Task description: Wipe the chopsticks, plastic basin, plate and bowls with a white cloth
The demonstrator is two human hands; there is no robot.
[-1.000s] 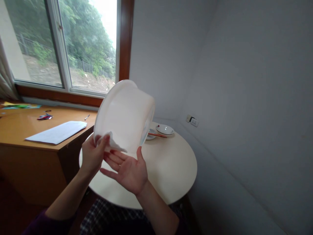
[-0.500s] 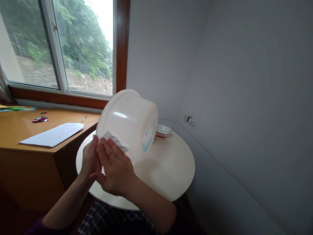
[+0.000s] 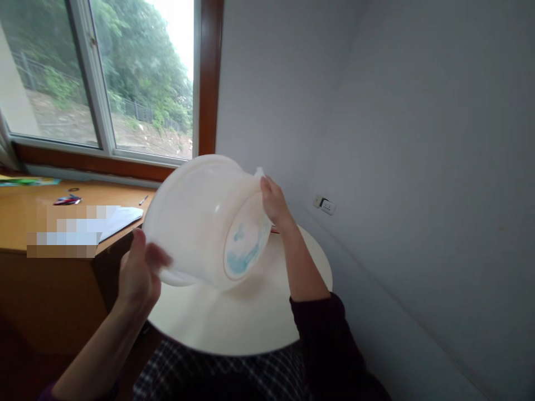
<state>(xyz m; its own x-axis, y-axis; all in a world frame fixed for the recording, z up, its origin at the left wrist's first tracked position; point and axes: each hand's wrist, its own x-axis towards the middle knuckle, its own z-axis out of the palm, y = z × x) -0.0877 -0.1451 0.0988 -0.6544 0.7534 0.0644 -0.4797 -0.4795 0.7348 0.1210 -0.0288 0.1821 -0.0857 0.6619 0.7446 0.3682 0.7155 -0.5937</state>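
Note:
A translucent white plastic basin is tilted on its side above the round table, its bottom with a faded blue print turned towards me and to the right. My left hand grips the basin's rim at the lower left; its fingers are slightly blurred. At the far upper right edge of the bottom, my right hand presses a white tissue against the basin's side. Most of the tissue is hidden behind the fingers.
A wooden desk stands on the left beneath the window, with white paper, a pen and a small pile of pens. On the right wall is a socket. Part of a reddish stick shows behind my right wrist.
My right hand has moved with the tissue from the basin's lower left side to its upper right. The basin has turned, showing more of its bottom. My left hand has shifted left and down.

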